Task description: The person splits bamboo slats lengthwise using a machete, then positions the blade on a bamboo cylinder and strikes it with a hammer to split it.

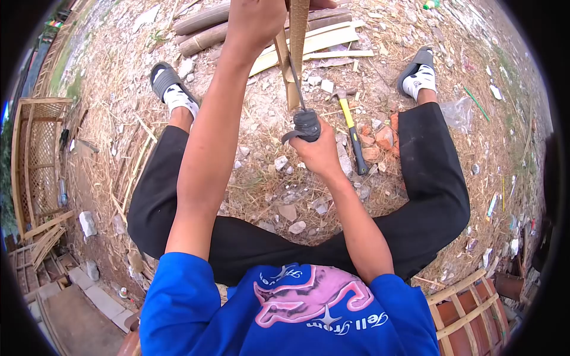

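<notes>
At the far left we had a lattice frame standing on the ground, and nearer to us our left sandal was planted flat. Past it lay some brown poles, side by side. Our left hand was up at the top edge, right beside a piece of bamboo that stood roughly upright in front of us. Its fingers ran out of view, so we could not tell how far they were closed or what they held

Against the bamboo we had a thin blade, and we judged the step in hand to be working that blade on the wood. Its dark handle pointed back toward us, with the fingers of our right hand closed around it. As we judged it, any further stroke called for a firm grip on the handle, a steady piece of bamboo and our left fingers well away from the edge

Farther right, pale strips lay behind the bamboo, and a hammer rested on the ground, untouched, beside some broken brick. Then came our right sandal, with a clear plastic bag just beyond it
</notes>
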`<state>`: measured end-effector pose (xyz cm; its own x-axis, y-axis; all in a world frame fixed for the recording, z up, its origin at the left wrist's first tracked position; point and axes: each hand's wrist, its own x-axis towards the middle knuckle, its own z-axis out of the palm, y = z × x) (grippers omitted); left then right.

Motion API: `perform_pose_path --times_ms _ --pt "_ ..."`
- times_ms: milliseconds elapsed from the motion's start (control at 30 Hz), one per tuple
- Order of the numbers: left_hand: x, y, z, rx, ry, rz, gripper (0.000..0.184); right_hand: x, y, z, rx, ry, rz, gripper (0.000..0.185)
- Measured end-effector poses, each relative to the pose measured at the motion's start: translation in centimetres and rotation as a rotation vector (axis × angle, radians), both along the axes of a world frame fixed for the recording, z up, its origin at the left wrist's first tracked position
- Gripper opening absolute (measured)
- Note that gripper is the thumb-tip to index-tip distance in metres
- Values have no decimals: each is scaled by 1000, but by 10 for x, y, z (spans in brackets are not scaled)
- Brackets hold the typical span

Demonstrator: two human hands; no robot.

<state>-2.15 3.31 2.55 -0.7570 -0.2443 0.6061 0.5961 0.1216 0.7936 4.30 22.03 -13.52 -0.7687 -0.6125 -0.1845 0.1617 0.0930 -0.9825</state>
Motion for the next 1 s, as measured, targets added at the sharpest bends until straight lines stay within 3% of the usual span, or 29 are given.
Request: perform_pose_path --times_ms 267,400,500,633,833,933,1000 --pt "-7 13 -9 -2 -3 -156 58 -29 39 26 157 -164 161 22" --pt "3 11 -7 12 -66 -167 58 -42 45 25 259 17 211 21" --pt "3 8 -6 5 -56 -166 60 -48 43 33 325 -12 243 22" --pt "7 2 0 -55 -75 -75 64 -46 37 36 288 218 229 23" --pt "15 -7 4 12 -83 19 65 -45 15 1 192 310 129 31" --pt "13 -13 4 -136 -75 -35 67 -47 15 -12 123 401 115 30" --pt "18 3 4 -95 -116 -28 68 -78 30 -21 360 629 64 29"
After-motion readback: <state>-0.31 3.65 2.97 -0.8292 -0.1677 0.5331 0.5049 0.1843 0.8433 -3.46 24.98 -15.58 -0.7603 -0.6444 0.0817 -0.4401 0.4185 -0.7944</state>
